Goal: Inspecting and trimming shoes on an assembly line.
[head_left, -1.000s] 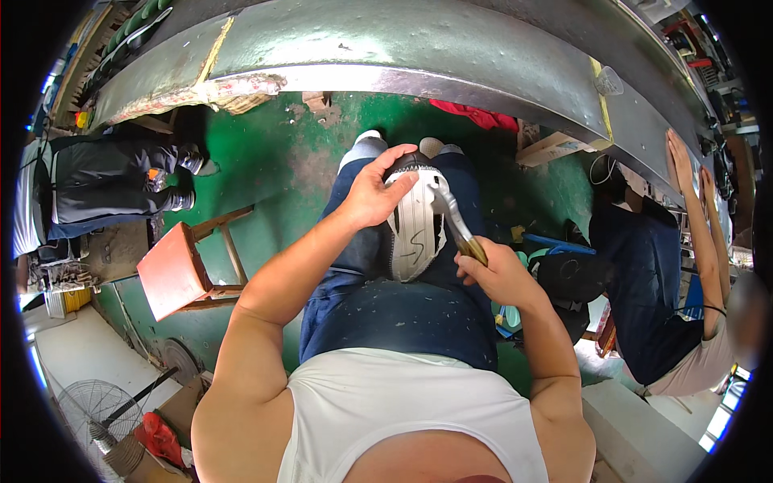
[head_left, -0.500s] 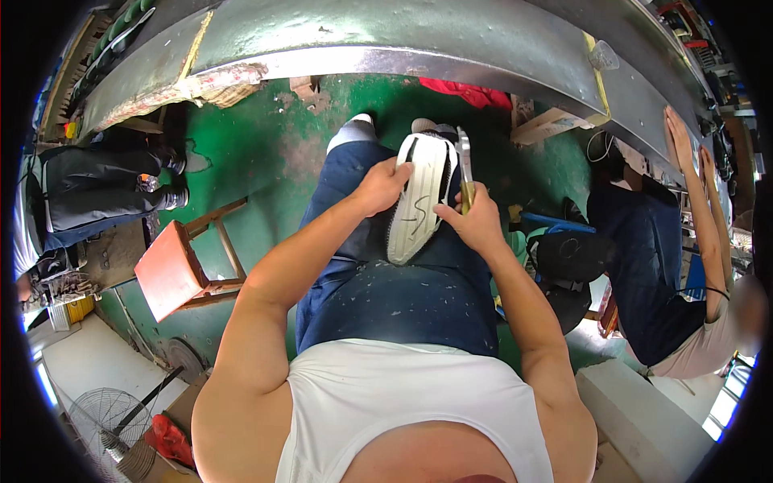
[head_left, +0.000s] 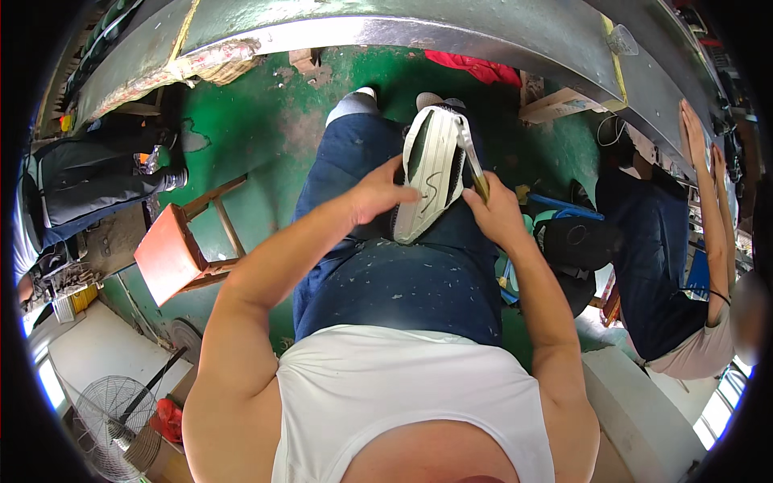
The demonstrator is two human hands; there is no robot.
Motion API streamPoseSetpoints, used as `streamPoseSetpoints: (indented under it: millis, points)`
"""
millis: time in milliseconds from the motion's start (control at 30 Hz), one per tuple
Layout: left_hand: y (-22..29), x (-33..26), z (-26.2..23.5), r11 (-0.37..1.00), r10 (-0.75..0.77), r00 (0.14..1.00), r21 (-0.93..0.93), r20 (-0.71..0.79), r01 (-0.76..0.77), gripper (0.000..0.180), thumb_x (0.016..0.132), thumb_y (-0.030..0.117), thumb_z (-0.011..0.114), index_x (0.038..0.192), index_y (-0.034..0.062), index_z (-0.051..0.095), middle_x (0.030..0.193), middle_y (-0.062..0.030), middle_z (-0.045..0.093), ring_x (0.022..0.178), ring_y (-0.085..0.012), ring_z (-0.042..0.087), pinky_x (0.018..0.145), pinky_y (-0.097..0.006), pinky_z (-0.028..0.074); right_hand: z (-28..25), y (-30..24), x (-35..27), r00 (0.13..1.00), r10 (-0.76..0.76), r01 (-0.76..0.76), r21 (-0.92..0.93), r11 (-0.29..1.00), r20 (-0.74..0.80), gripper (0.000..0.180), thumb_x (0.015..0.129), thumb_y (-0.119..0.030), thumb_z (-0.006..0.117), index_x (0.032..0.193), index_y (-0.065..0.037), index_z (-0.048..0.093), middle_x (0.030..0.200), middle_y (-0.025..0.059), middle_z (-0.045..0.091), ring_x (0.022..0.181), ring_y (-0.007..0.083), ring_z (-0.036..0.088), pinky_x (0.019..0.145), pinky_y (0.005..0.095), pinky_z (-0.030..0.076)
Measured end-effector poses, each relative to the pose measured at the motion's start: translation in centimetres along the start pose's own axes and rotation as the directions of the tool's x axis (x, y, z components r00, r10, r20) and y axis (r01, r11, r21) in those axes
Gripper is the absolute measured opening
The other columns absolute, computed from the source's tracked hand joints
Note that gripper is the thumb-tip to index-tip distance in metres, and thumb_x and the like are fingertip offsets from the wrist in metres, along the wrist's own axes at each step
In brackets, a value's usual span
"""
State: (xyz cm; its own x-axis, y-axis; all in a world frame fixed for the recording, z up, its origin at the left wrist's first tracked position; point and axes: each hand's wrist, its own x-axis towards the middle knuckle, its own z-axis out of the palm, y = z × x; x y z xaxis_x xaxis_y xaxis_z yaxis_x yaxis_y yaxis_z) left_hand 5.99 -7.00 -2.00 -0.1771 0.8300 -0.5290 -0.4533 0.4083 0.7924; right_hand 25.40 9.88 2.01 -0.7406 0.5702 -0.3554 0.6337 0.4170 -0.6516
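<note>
An upside-down shoe lies across my lap, its pale underside marked with a dark scribble and its toe pointing away from me. Dark material with a light band shows around its edge. Along the left edge my left hand holds it, the thumb lying over the underside. My right hand is closed round the yellowish handle of a hand tool that looks like pliers. Its metal head meets the light band at the right of the toe; I cannot tell whether the jaws grip it.
A long metal-topped bench runs across the far side. On the left stands a wooden stool with an orange seat; a wire fan is at lower left. A co-worker's arms reach over the bench at right. Red cloth lies under the bench.
My left hand has moved from beside the toe down toward the shoe's middle. The tool has tilted, its head now leaning left over the toe edge. The whole view has shifted slightly.
</note>
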Motion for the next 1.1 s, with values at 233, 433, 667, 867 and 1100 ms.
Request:
streamPoseSetpoints:
  millis: [233,433,667,867,1100]
  points:
    - [-3.1,-2.0,1.1,0.934,0.155,0.983,0.338,-0.101,-0.113,0.109,0.075,0.015,0.081,0.158,-0.0006,0.011,0.150,-0.0247,0.043,0.140,-0.0311,0.043,0.117,-0.033,0.031,-3.6,-1.3,-3.5,0.904,-0.298,0.351,-0.138,0.926,0.306,0.052,0.090,-0.012,0.065,0.137,0.002,0.050,0.120,0.0226,0.060,0.112,0.0413,0.059,0.096,0.0432,0.048]
    - [-3.6,-2.2,1.9,0.865,0.172,0.980,0.491,-0.102,-0.101,0.107,0.079,0.016,0.078,0.155,-0.0091,0.006,0.152,-0.0323,0.035,0.143,-0.0332,0.037,0.118,-0.034,0.028,-2.9,-3.9,-2.3,0.776,-0.580,0.614,-0.503,0.608,0.246,0.056,0.081,-0.001,0.062,0.134,0.009,0.049,0.107,0.0198,0.061,0.106,0.0358,0.060,0.089,0.0414,0.052]
    - [-3.9,-1.0,2.0,0.825,0.036,0.994,-0.558,-0.104,-0.088,0.075,0.104,0.036,0.046,0.157,-0.0051,0.012,0.159,-0.0217,0.029,0.147,-0.0285,0.030,0.118,-0.033,0.028,-4.0,-5.8,-1.6,0.815,-0.170,0.502,-0.529,0.684,0.554,0.029,0.087,-0.016,0.066,0.105,0.004,0.056,0.089,0.0182,0.063,0.086,0.0361,0.066,0.071,0.0448,0.054]
    - [-5.4,1.8,2.6,0.993,0.113,0.824,0.043,-0.555,-0.108,0.057,0.108,0.037,0.031,0.144,-0.0038,0.046,0.143,-0.0247,0.052,0.134,-0.0343,0.050,0.111,-0.037,0.037,1.2,-2.7,-3.8,0.920,-0.249,0.326,-0.239,0.915,0.302,0.031,0.091,-0.021,0.064,0.114,-0.001,0.055,0.093,0.0208,0.064,0.088,0.0406,0.064,0.080,0.0480,0.052]
    - [-3.7,1.1,3.2,0.864,0.376,0.800,0.490,-0.467,-0.119,0.052,0.107,0.030,0.033,0.138,-0.0085,0.049,0.136,-0.0309,0.054,0.128,-0.0428,0.052,0.109,-0.042,0.041,-1.7,-3.1,-3.3,0.889,-0.418,0.455,-0.462,0.761,0.188,0.059,0.088,-0.009,0.061,0.137,0.014,0.040,0.123,0.0307,0.054,0.116,0.0445,0.054,0.097,0.0455,0.049]
